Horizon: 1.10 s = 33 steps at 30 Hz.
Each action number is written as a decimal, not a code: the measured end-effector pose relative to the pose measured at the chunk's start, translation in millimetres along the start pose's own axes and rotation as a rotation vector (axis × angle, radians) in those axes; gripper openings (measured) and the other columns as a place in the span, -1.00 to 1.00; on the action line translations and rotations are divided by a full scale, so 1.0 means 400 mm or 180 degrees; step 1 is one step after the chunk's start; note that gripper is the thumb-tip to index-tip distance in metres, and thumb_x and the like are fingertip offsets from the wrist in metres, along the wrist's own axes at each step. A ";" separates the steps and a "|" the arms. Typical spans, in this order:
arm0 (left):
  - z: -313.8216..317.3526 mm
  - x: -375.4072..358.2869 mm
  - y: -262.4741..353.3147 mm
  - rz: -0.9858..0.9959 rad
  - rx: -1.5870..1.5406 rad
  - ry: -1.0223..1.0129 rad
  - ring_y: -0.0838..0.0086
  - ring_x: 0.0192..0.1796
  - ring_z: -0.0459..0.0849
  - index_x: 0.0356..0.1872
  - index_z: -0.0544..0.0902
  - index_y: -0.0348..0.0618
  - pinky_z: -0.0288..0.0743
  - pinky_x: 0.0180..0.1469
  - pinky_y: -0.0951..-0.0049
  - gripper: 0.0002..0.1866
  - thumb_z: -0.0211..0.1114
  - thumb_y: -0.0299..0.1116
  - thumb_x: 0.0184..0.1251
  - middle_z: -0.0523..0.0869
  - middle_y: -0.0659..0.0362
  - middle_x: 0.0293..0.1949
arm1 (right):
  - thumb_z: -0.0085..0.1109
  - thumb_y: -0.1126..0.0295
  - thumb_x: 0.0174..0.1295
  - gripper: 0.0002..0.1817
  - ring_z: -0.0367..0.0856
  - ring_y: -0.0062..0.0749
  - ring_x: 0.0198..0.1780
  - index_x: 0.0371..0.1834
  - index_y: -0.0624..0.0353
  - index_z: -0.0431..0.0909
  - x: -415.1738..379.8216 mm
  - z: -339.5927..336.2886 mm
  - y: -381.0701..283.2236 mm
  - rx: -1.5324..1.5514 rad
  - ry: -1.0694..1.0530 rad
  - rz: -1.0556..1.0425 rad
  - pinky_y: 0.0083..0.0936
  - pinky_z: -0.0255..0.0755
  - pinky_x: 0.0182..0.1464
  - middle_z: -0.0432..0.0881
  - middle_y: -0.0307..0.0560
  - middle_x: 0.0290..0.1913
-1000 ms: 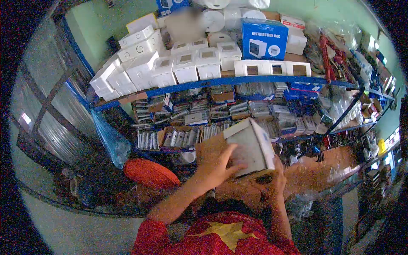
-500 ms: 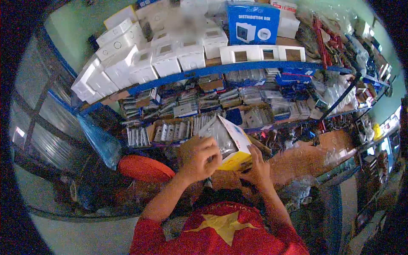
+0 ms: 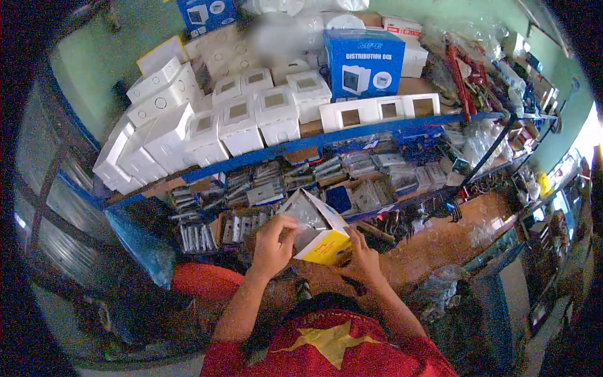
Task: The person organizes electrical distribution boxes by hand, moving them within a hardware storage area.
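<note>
1. Blue bag (image 3: 141,242) hangs at the left end of the rack, clear of the hands.
2. White boxes (image 3: 207,129) crowd the top shelf (image 3: 326,135), faces outward for picking.
3. Left hand (image 3: 274,245) is closed on the near edge of the small box (image 3: 317,229), fingers pinching its clear wrap.
4. Small box sits tilted between both hands, in front of the lower shelf.
5. Right hand (image 3: 362,259) cups the yellow underside, fingers curled, steadying it.
6. Blue carton (image 3: 364,61) stands upright above.
</note>
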<state>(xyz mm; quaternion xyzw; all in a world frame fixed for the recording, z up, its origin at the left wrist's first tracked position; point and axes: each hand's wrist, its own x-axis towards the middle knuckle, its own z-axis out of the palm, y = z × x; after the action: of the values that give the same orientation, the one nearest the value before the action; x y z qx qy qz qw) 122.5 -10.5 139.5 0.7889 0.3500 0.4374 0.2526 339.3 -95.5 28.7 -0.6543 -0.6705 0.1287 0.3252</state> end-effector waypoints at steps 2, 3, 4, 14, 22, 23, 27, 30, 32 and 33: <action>-0.010 0.018 -0.014 0.0204 0.0039 0.0215 0.16 -0.26 0.69 -0.35 0.52 -0.25 0.52 -0.22 0.33 -0.88 0.31 -0.55 0.14 0.66 0.03 -0.35 | 0.48 -0.16 -0.31 0.16 0.45 0.14 0.19 0.40 -0.02 0.06 0.022 0.016 -0.023 0.0037 -0.0169 0.0345 -0.06 0.53 0.01 0.28 0.13 0.34; -0.015 0.018 -0.030 0.0240 0.0056 0.0275 0.18 -0.28 0.69 -0.36 0.52 -0.25 0.53 -0.25 0.34 -0.88 0.30 -0.56 0.14 0.66 0.04 -0.35 | 0.49 -0.15 -0.33 0.17 0.42 0.12 0.21 0.40 -0.02 0.06 0.032 0.032 -0.027 -0.0005 -0.0163 0.0382 -0.07 0.52 0.04 0.29 0.12 0.33; -0.024 0.019 -0.042 0.0268 0.0082 0.0339 0.20 -0.29 0.69 -0.36 0.52 -0.25 0.53 -0.28 0.36 -0.89 0.29 -0.57 0.14 0.66 0.04 -0.35 | 0.51 -0.14 -0.35 0.18 0.39 0.09 0.24 0.40 -0.03 0.06 0.041 0.048 -0.031 -0.0038 -0.0164 0.0413 -0.08 0.50 0.07 0.30 0.10 0.32; -0.263 -0.012 -0.039 0.0706 0.0926 0.1364 0.31 -0.36 0.65 -0.43 0.49 -0.22 0.48 -0.33 0.42 -0.84 0.33 -0.62 0.08 0.63 0.05 -0.39 | 0.54 -0.03 -0.34 0.14 0.44 0.05 0.20 0.37 0.03 0.10 0.141 0.198 0.056 -0.0103 -0.0267 0.0214 -0.13 0.47 0.09 0.22 0.08 0.37; -0.485 -0.122 -0.056 0.0297 0.0255 0.3350 0.34 -0.23 0.52 -0.34 0.38 -0.15 0.41 -0.16 0.39 -0.72 0.33 -0.28 0.22 0.57 0.01 -0.29 | 0.52 0.04 -0.27 0.10 0.49 0.13 0.13 0.38 0.08 0.09 0.266 0.221 0.094 -0.0413 -0.0002 0.0393 -0.07 0.53 -0.12 0.24 0.15 0.34; -0.482 -0.131 -0.085 0.0363 0.0270 0.3186 0.34 -0.23 0.51 -0.34 0.37 -0.14 0.40 -0.16 0.40 -0.71 0.34 -0.28 0.22 0.56 0.01 -0.29 | 0.50 0.08 -0.23 0.11 0.51 0.13 0.11 0.43 0.02 0.03 0.298 0.229 0.086 -0.0395 0.0075 0.0107 -0.09 0.56 -0.23 0.18 0.18 0.39; -0.466 -0.140 -0.118 0.0374 0.0416 0.2881 0.35 -0.25 0.48 -0.31 0.36 -0.14 0.37 -0.17 0.38 -0.74 0.31 -0.33 0.25 0.53 0.00 -0.30 | 0.41 0.19 -0.11 0.11 0.53 0.12 0.10 0.51 -0.07 -0.12 0.474 0.422 0.151 -0.1283 0.0213 0.0448 -0.17 0.58 -0.31 -0.06 0.23 0.49; -0.459 -0.155 -0.143 0.0381 0.0548 0.2790 0.34 -0.26 0.49 -0.30 0.36 -0.15 0.37 -0.18 0.37 -0.76 0.29 -0.37 0.25 0.52 0.00 -0.30 | 0.32 0.28 0.00 0.06 0.61 0.13 -0.03 0.53 -0.10 -0.20 0.505 0.534 0.219 -0.1877 -0.0215 0.0406 -0.22 0.58 -0.36 -0.22 0.24 0.52; -0.454 -0.168 -0.169 0.0372 0.0577 0.2835 0.35 -0.25 0.49 -0.30 0.36 -0.16 0.37 -0.18 0.38 -0.76 0.29 -0.38 0.25 0.52 0.00 -0.30 | 0.27 0.32 0.06 0.03 0.66 0.11 -0.14 0.54 -0.10 -0.23 0.492 0.490 0.183 -0.1510 -0.0810 0.0777 -0.27 0.58 -0.39 -0.26 0.22 0.53; -0.451 -0.174 -0.180 0.0183 0.0449 0.2840 0.33 -0.26 0.49 -0.30 0.35 -0.15 0.38 -0.19 0.37 -0.77 0.28 -0.42 0.24 0.52 -0.01 -0.31 | 0.28 0.35 0.08 -0.01 0.69 0.07 -0.27 0.53 -0.05 -0.16 0.472 0.471 0.184 -0.1155 -0.0499 0.0517 -0.27 0.56 -0.41 -0.12 0.23 0.51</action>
<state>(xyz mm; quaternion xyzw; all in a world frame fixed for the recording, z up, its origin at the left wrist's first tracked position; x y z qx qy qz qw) -83.8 -2.3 141.4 0.5478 0.4316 0.7166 0.0104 296.7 141.5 -107.2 -0.7419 -0.6511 0.0822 0.1375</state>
